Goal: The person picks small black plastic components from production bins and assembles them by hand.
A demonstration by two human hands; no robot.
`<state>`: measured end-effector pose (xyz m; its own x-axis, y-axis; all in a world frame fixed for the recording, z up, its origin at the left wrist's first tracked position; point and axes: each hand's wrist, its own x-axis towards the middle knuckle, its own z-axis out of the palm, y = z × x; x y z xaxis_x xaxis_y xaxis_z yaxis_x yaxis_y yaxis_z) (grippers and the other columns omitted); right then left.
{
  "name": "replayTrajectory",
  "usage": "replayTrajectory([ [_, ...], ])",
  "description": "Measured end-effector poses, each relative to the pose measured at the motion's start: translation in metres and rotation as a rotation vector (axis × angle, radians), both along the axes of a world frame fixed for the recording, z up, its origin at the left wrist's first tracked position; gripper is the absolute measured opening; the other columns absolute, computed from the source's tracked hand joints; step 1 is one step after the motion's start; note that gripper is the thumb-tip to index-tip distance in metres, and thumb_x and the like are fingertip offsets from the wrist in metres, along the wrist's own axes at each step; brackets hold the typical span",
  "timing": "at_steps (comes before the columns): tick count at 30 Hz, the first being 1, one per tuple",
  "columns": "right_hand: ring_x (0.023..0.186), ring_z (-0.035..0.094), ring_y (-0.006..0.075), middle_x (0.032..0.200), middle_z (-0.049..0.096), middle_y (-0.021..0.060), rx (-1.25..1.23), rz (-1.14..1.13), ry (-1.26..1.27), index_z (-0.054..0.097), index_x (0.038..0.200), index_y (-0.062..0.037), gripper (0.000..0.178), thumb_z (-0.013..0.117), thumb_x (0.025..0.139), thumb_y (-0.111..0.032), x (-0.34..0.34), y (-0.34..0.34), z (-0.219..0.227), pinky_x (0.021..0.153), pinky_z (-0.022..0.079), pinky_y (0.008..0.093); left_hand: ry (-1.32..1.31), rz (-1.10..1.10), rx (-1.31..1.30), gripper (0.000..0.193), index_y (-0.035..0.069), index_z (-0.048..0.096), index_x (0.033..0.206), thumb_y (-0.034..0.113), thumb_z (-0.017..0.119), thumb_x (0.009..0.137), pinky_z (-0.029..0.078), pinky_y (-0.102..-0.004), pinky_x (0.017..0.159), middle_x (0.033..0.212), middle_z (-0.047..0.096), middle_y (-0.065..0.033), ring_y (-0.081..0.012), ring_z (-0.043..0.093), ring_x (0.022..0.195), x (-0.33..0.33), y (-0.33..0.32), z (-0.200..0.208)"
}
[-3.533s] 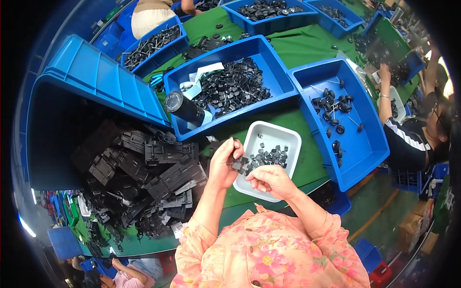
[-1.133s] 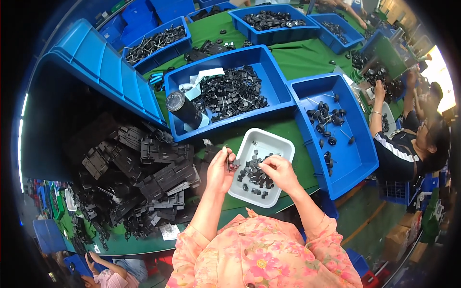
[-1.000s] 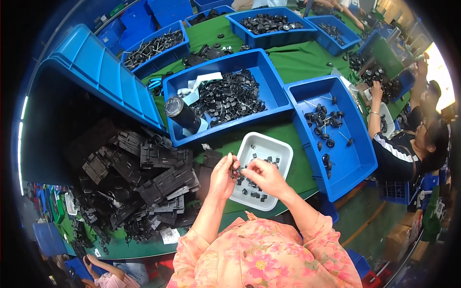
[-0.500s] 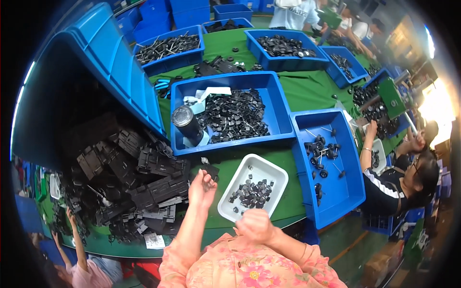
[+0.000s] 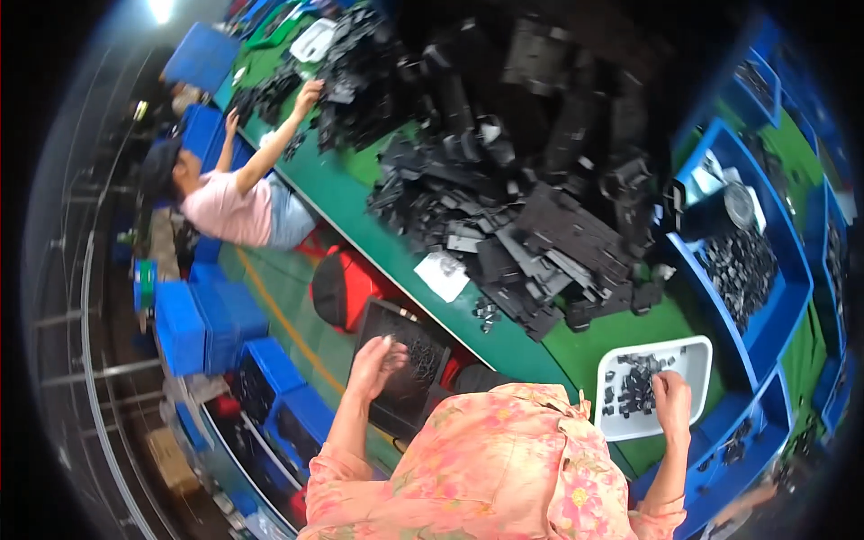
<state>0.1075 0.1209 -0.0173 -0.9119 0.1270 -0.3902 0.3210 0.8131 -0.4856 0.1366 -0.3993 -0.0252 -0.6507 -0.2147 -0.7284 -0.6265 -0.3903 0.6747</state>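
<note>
My left hand [image 5: 379, 365] is stretched out to the left, over a dark bin [image 5: 382, 321] that holds many thin, small pieces. Its fingers look loosely extended and apart, with nothing visible in them. At the right, my right hand [image 5: 671, 400] is over the edge of a white tray [image 5: 700, 360]. Its fingers are drawn together near the small black pieces [image 5: 636, 382] lying in the tray; whatever they hold is hidden.
A heap of black plastic parts [image 5: 567, 234] covers the table beyond the tray. Blue bins [image 5: 792, 306] stand at the right. A red stool [image 5: 346, 288] is beside the dark bin. At the far left, another person [image 5: 234, 202] reaches toward the table.
The view has swung left. My left hand has gone from above the green table to the dark bin. My right hand has moved from in front of my chest to the white tray.
</note>
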Motion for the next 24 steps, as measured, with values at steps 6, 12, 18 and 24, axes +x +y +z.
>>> replayTrajectory([
  [6, 0.069, 0.059, 0.0325, 0.075, 0.059, 0.0191, -0.044, 0.075, 0.049, 0.06, 0.084, 0.0023, 0.016, 0.056, 0.08, -0.012, -0.006, -0.019, 0.009, 0.063, 0.045, 0.0375, -0.611, 0.006, -0.522, 0.031, 0.003, 0.061, 0.089, 0.032, 0.055, 0.081, 0.041, -0.0324, 0.048, 0.073, 0.058, -0.0062, -0.0142, 0.052, 0.056, 0.107, -0.11, -0.119],
  [12, 0.072, 0.061, 0.0265, 0.08, 0.062, 0.0146, -0.143, -0.057, 0.153, 0.062, 0.088, -0.0014, 0.021, 0.06, 0.079, -0.02, -0.018, 0.019, 0.013, 0.067, 0.047, 0.034, -0.353, 0.059, -0.474, 0.019, 0.006, 0.06, 0.091, 0.021, 0.059, 0.079, 0.043, -0.024, 0.052, 0.072, 0.06, -0.0048, -0.0132, 0.055, 0.06, 0.074, -0.085, -0.115],
  [18, 0.058, 0.047, 0.005, 0.064, 0.054, -0.0017, -0.32, -0.618, 0.476, 0.06, 0.084, -0.0013, 0.018, 0.058, 0.083, -0.019, -0.077, 0.103, 0.038, 0.052, 0.038, 0.0204, 0.165, -0.674, -0.289, 0.035, -0.007, 0.057, 0.1, 0.024, 0.045, 0.089, 0.048, -0.0295, 0.074, 0.08, 0.063, -0.0127, -0.02, 0.061, 0.077, -0.054, 0.09, 0.003],
  [24, 0.08, 0.061, 0.0258, 0.084, 0.064, 0.0129, 0.098, -0.633, 0.319, 0.065, 0.089, -0.0065, 0.023, 0.061, 0.075, -0.025, -0.129, 0.171, -0.021, 0.073, 0.047, 0.0337, 0.428, -1.257, -0.081, 0.028, -0.001, 0.057, 0.106, 0.018, 0.044, 0.089, 0.043, -0.0254, 0.078, 0.091, 0.064, -0.0074, -0.0117, 0.056, 0.085, -0.138, 0.259, 0.089],
])
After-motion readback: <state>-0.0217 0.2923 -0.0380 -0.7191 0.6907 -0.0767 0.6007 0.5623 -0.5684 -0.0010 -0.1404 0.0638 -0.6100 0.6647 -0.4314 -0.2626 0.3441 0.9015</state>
